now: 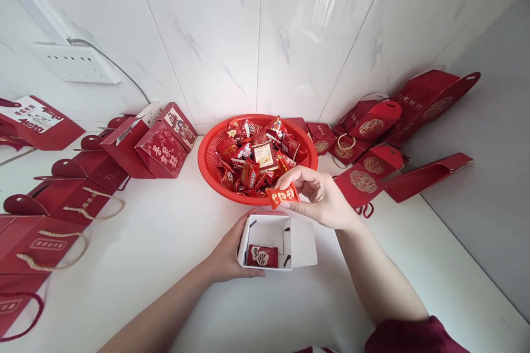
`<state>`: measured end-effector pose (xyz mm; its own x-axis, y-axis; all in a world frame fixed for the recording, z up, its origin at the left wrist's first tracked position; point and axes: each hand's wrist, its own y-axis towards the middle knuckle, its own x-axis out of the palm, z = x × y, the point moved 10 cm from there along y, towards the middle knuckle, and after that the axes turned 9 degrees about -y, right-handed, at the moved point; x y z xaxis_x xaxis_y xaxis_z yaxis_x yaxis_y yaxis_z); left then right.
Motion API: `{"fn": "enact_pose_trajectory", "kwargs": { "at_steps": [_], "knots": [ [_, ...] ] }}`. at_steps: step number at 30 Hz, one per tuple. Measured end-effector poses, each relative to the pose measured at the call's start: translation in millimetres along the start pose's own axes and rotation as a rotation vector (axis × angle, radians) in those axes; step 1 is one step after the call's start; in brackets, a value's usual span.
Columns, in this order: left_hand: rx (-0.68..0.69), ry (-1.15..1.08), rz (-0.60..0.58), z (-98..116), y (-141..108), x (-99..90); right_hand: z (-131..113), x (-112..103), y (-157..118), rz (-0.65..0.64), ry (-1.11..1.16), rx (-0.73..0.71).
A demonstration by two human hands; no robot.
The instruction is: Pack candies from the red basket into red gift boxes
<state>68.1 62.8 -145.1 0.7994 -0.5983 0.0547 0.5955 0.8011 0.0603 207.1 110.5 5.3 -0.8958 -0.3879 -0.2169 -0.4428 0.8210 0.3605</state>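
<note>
My left hand (232,248) grips the left side of a small box (304,245) with a white inside, its lid flap folded out to the right. Inside the box lies one dark red wrapped candy (262,256), and short black cord ends show at its corners. Above the box's far edge, my right hand (312,196) pinches an orange-red wrapped candy (282,195) between thumb and fingers. Just behind, a red plastic basket (205,162) holds a heap of candies in red wrappers, with one cream-and-brown packet (265,155) on top.
Red gift boxes with rope handles (53,245) line the left side, and two patterned boxes (165,146) stand near the basket. More red boxes (368,121) crowd the right corner. A white power strip (77,63) is on the tiled wall, its cable running down behind the boxes.
</note>
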Motion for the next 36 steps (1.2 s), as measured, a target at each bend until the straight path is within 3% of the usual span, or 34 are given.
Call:
{"fn": "enact_pose_trajectory", "kwargs": {
  "at_steps": [6,11,13,18,26,29,31,34,36],
  "knots": [
    [0.001,0.114,0.056,-2.7,-1.0,-8.2,-5.1,-0.1,-5.7,-0.089,-0.188,0.024],
    [-0.013,0.131,0.044,-4.3,-1.1,-7.8,12.4,38.5,-16.7,-0.494,-0.396,0.082],
    [-0.013,0.121,0.043,-4.0,-1.0,-7.5,19.7,45.4,-19.2,-0.552,-0.452,0.097],
    [-0.014,0.104,0.037,-5.4,-1.2,-6.7,20.5,21.7,-11.8,-0.364,-0.611,0.149],
    [-0.020,0.107,0.047,-10.1,-1.9,-9.8,17.2,-26.5,-6.6,-0.165,-0.711,0.223],
    [-0.025,0.102,0.045,-10.7,-2.0,-9.7,32.4,-22.2,9.3,-0.157,-0.708,0.259],
    [-0.016,0.122,0.037,-8.9,-1.8,-9.0,49.5,1.3,23.3,-0.313,-0.667,0.267],
    [0.002,0.155,0.019,-4.9,-1.4,-7.4,76.1,44.8,36.5,-0.687,-0.661,0.273],
    [0.006,0.163,0.011,-3.4,-1.3,-7.0,88.9,60.3,43.3,-0.853,-0.700,0.286]
  ]
}}
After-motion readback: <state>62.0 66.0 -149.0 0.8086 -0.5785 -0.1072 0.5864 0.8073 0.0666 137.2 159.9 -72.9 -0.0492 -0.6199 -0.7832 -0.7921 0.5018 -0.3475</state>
